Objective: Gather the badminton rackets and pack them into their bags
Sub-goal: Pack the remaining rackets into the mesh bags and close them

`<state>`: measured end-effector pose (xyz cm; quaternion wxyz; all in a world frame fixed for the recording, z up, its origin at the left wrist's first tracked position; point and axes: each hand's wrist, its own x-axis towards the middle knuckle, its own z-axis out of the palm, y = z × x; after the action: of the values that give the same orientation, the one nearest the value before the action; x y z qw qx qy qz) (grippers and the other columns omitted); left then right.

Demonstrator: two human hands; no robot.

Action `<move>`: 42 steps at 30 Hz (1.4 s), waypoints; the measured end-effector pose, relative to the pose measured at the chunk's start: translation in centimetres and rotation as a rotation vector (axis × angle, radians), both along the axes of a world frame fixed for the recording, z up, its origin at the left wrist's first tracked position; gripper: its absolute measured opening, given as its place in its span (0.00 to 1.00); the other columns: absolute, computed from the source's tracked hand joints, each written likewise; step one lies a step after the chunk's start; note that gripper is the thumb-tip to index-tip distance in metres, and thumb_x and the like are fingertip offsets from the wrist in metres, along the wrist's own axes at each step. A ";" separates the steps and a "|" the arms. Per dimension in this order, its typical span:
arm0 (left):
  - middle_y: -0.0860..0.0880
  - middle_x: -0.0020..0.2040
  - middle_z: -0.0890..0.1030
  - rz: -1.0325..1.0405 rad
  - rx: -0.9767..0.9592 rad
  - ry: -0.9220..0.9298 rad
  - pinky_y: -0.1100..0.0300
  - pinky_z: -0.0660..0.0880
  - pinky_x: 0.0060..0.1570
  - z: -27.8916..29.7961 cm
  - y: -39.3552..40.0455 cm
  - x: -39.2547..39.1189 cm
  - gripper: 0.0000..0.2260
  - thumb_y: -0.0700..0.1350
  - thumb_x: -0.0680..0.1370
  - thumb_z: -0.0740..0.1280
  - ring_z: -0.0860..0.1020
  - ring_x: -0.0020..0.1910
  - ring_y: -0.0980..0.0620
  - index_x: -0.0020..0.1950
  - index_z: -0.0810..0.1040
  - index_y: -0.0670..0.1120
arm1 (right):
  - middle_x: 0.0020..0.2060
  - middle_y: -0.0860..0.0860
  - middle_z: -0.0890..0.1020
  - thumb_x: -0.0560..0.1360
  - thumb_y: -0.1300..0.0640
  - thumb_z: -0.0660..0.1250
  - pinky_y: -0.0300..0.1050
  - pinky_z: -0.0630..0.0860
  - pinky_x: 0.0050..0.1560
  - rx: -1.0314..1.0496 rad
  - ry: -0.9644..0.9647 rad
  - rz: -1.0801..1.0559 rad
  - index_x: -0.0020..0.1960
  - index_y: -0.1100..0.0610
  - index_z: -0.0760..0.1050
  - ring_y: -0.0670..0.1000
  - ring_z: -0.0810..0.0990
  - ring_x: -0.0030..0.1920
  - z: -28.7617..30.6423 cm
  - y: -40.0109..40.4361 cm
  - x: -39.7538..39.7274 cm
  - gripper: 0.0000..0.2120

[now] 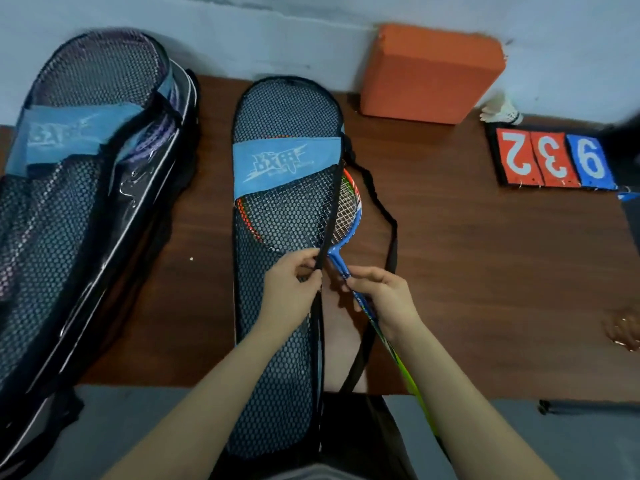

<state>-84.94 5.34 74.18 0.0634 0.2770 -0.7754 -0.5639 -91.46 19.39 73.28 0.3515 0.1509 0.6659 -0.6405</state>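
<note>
A sports storeroom or club room, by the look of it: a brown tabletop (485,271) against a bare pale wall (311,29) carries mesh racket bags (277,116), a shuttlecock (502,110), flip score cards (550,157) (upper right) and an orange foam block (429,74).

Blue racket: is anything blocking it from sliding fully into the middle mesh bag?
Nothing visible. The left hand holds the mesh bag edge open, the right hand grips the blue racket, whose head is already partly inside.
</note>
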 end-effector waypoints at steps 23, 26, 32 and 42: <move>0.45 0.49 0.80 -0.121 0.318 0.045 0.59 0.80 0.43 1.0 -2.0 -0.6 0.16 0.32 0.75 0.65 0.82 0.43 0.55 0.59 0.77 0.48 | 0.43 0.61 0.81 0.71 0.72 0.66 0.46 0.79 0.36 -0.104 -0.032 -0.108 0.52 0.65 0.77 0.54 0.79 0.37 -1.3 -3.9 -0.9 0.11; 0.48 0.49 0.79 -0.142 0.174 0.042 0.67 0.77 0.42 -0.2 -2.2 -0.8 0.17 0.33 0.75 0.65 0.80 0.40 0.59 0.60 0.76 0.47 | 0.39 0.60 0.81 0.69 0.72 0.68 0.38 0.76 0.31 0.008 0.048 -0.039 0.50 0.66 0.78 0.50 0.78 0.31 -1.7 -4.1 -1.4 0.10; 0.50 0.50 0.71 -0.137 -0.167 -0.046 0.60 0.74 0.52 -3.1 -1.0 0.1 0.20 0.37 0.76 0.65 0.75 0.47 0.54 0.68 0.69 0.44 | 0.35 0.51 0.78 0.69 0.68 0.72 0.31 0.72 0.32 0.187 0.257 0.224 0.50 0.62 0.77 0.45 0.76 0.33 -2.4 -2.1 -1.9 0.10; 0.46 0.60 0.69 -0.268 -0.476 -0.106 0.58 0.68 0.58 -4.1 7.4 6.8 0.24 0.50 0.77 0.64 0.68 0.60 0.49 0.70 0.64 0.44 | 0.46 0.51 0.81 0.73 0.64 0.67 0.31 0.69 0.48 0.297 0.525 0.470 0.57 0.57 0.79 0.45 0.77 0.47 -2.7 6.5 2.2 0.12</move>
<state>-78.15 12.69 70.09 0.0108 0.1784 -0.9181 -0.3538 -89.28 25.88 70.58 0.2805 -0.1258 0.8352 -0.4560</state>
